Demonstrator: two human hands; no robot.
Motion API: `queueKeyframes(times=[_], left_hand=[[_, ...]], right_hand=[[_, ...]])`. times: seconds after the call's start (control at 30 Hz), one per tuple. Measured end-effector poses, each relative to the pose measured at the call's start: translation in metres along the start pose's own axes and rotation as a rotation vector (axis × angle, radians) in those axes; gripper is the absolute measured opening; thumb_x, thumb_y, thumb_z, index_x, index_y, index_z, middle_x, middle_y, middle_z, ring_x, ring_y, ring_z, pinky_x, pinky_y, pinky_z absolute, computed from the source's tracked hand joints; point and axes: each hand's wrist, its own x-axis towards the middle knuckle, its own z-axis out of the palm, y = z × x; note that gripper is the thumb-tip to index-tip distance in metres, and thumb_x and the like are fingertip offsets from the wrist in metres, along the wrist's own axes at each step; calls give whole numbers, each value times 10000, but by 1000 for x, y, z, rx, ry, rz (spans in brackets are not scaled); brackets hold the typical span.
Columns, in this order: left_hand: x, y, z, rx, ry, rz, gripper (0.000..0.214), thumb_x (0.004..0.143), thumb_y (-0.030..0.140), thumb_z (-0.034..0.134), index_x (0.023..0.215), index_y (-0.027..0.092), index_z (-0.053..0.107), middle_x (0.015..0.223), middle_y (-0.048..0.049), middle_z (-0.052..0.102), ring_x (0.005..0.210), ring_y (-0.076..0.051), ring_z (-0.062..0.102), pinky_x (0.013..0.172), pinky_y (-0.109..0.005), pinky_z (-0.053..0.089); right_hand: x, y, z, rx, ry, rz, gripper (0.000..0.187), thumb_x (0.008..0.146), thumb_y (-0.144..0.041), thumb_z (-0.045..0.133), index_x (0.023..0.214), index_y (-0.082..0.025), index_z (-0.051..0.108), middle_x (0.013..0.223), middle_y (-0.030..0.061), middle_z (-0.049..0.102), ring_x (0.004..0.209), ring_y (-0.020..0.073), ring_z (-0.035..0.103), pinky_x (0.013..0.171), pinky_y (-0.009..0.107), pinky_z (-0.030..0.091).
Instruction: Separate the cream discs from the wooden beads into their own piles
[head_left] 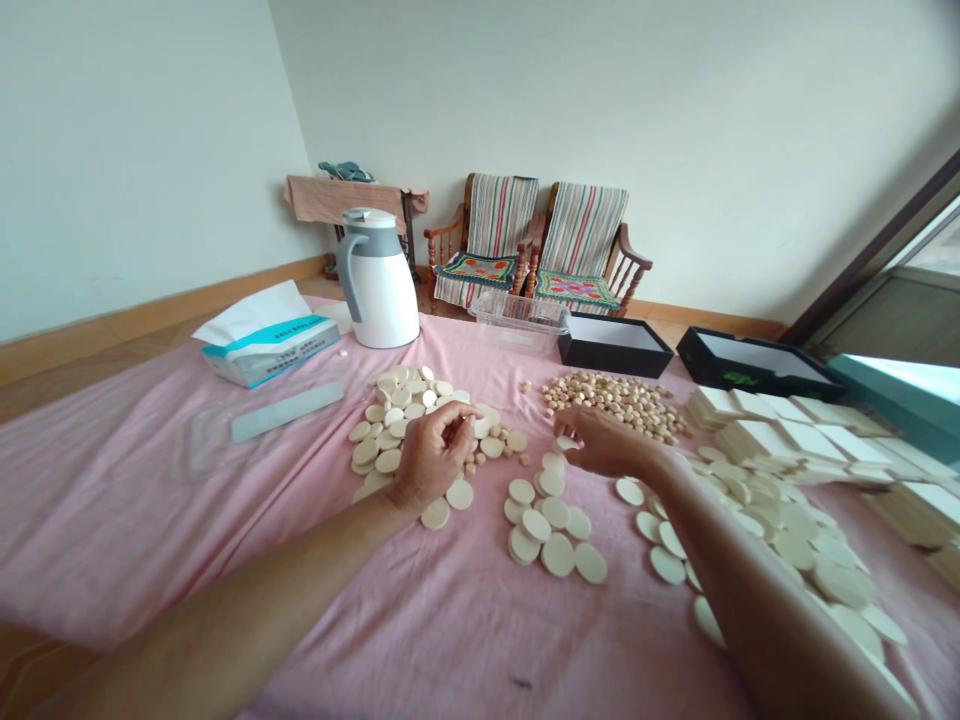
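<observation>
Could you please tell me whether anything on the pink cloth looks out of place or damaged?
A small dark mark on the pink cloth, nearer the camera than the middle group of pale discs, stands out against the plain pink; I cannot tell whether it is a stain or a hole.

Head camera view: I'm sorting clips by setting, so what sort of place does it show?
Probably a room in someone's home: two cloth-draped wooden armchairs stand by a plain wall, and a white jug and a tissue pack share the pink cloth with piles of pale discs.
</observation>
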Motion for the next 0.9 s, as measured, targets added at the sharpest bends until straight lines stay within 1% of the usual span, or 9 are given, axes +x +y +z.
queueKeyframes(times=[0.07,0.17,0.2,0.37,0.57,0.63,0.73,0.8,0.9], left_hand=[[0,1,0,-5,1,1,185,868,249,497,917,152,647,557,29,541,501,-88,495,492,-174,384],[0,1,0,-12,-2,3,189,868,250,495,918,152,649,556,30,540,496,-86,493,493,-175,384],[0,1,0,-11,-4,1,190,867,249,496,919,151,650,553,31,537,495,-86,490,492,-174,381],[0,0,0,8,-4,-11,193,868,248,494,928,151,650,538,36,520,481,-82,460,483,-176,361],[0,0,0,16,-3,-1,193,870,251,493,928,149,646,565,25,546,499,-87,480,495,-179,372],[1,0,-1,16,-1,2,195,870,255,494,926,150,648,566,24,547,495,-87,477,491,-179,371],[1,1,-1,11,2,1,196,872,263,493,917,152,648,551,29,530,482,-85,462,482,-179,365],[1,2,-1,2,3,1,197,875,269,491,908,151,646,544,32,519,480,-85,462,481,-178,365],[1,2,-1,-11,1,6,205,880,280,486,897,149,643,552,29,524,490,-87,480,486,-176,372]], right_hand=[[-3,-1,-6,96,-75,-58,250,685,-106,580,915,-157,663,907,75,661,802,188,593,704,286,446],[-7,-6,-12,294,-257,-213,234,714,-174,616,938,-183,683,882,38,682,777,163,614,682,260,463],[-6,-8,-12,327,-262,-231,215,731,-192,612,932,-182,687,866,33,687,772,159,619,682,256,466],[5,-23,7,242,34,-112,159,730,-133,580,859,-155,671,770,34,676,703,141,607,651,237,436],[10,-43,28,195,105,-162,148,710,-84,539,792,-160,635,772,37,655,690,126,560,641,220,391],[12,-42,30,180,117,-157,161,690,-67,528,772,-164,627,775,35,646,694,125,548,645,219,382],[15,-29,28,167,163,-96,153,682,-71,522,760,-168,612,754,27,627,685,129,538,638,220,375],[16,-16,24,123,287,5,144,706,-79,509,772,-168,600,749,34,609,690,141,534,638,230,373],[16,-2,18,-12,582,210,165,763,-102,483,865,-160,599,869,92,596,776,186,538,661,265,367]])
